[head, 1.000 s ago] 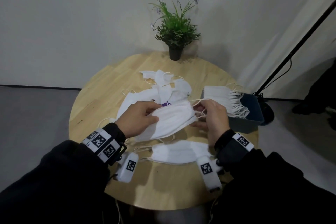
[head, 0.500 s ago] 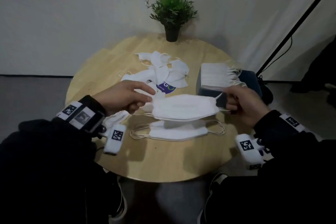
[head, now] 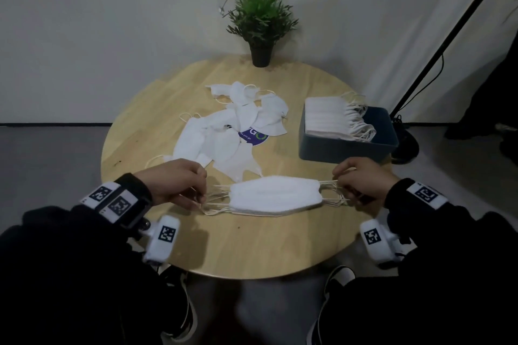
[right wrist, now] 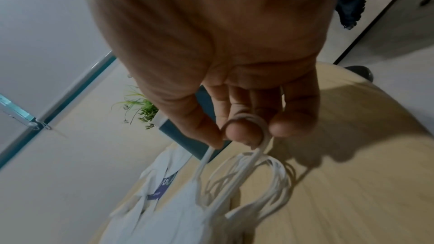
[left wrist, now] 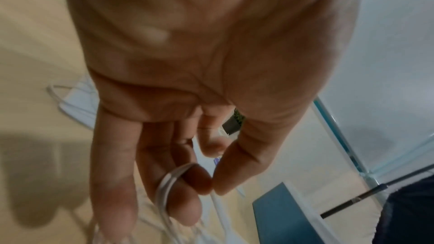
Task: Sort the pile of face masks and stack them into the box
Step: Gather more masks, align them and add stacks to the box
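A flat white face mask is stretched between my two hands low over the round wooden table, on top of other masks lying there. My left hand pinches its left ear loops; the loops wrap a fingertip. My right hand pinches the right ear loops. A loose pile of white masks lies at mid-table, partly over a purple sticker. The blue box at the right holds a neat stack of masks.
A potted green plant stands at the table's far edge. A black stand pole with a cable leans behind the box. A wall runs close behind the table. My feet show under the table's near edge.
Both hands moved apart and down toward me, from gripping the mask's body to pinching its ear loops. The mask went from raised over the pile to stretched flat over the masks near me.
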